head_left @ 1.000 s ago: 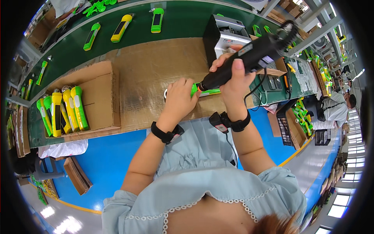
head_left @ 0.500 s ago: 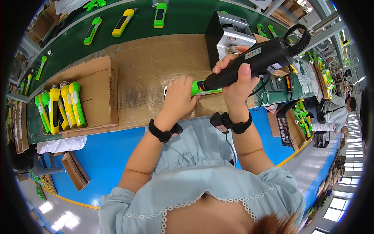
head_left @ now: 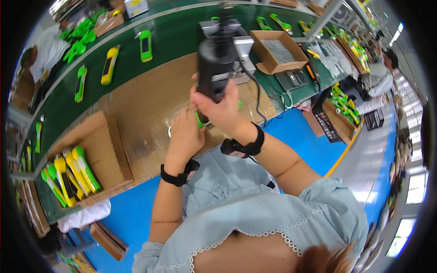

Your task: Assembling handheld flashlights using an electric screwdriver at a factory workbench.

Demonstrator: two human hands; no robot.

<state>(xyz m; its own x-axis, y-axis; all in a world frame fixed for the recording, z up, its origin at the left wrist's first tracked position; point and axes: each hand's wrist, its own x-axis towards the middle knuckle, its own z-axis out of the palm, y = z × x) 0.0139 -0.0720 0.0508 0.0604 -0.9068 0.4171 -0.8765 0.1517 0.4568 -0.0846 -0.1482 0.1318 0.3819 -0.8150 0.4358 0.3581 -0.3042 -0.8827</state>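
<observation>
My right hand (head_left: 219,105) is wrapped round a black electric screwdriver (head_left: 213,66), which stands nearly upright with its cord rising from the top. Its lower end points down at a green flashlight (head_left: 199,122) lying on the cardboard sheet (head_left: 143,123); whether the bit touches it is hidden by my fingers. Bent over the flashlight's near left part, my left hand (head_left: 184,132) presses it against the sheet. Most of the flashlight is covered by both hands, and a pale ring shows at its left end.
At left, a cardboard tray (head_left: 119,150) holds several green and yellow flashlights (head_left: 68,177). More flashlights (head_left: 109,66) lie spaced along the green bench surface (head_left: 95,107). A silver and black machine (head_left: 243,45) stands behind the screwdriver, beside an open cardboard box (head_left: 277,66). Other people sit further off.
The screwdriver has swung from leaning right to nearly upright, with my right hand closer to my left. My left hand still holds the flashlight down. The whole view has turned and shifted.
</observation>
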